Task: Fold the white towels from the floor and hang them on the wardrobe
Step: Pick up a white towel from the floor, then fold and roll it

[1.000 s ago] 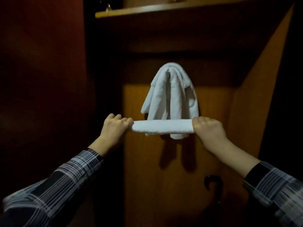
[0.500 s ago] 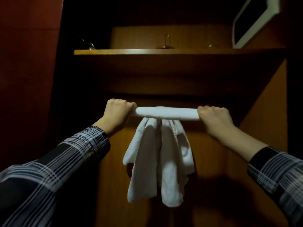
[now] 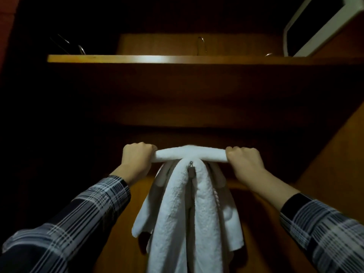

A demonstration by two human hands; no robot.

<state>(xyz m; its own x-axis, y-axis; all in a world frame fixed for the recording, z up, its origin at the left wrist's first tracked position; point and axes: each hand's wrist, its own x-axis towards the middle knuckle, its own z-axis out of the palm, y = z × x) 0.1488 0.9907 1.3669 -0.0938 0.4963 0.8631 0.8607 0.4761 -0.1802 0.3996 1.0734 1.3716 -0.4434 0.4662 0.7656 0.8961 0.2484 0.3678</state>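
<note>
Since a second ago you have raised the rolled towel (image 3: 191,155) from below the hanging towel (image 3: 189,217) to its top, just above the hook (image 3: 190,170). Wardrobe shelf (image 3: 177,59) sits at 12 o'clock. Left hand (image 3: 136,160) at 9 and right hand (image 3: 245,164) at 3 each grip an end, fingers curled. Hanging looks near

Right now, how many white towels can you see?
2. One rolled towel is held level between the left hand and the right hand. One hanging towel drapes over the hook below it. More may be hidden.
</note>
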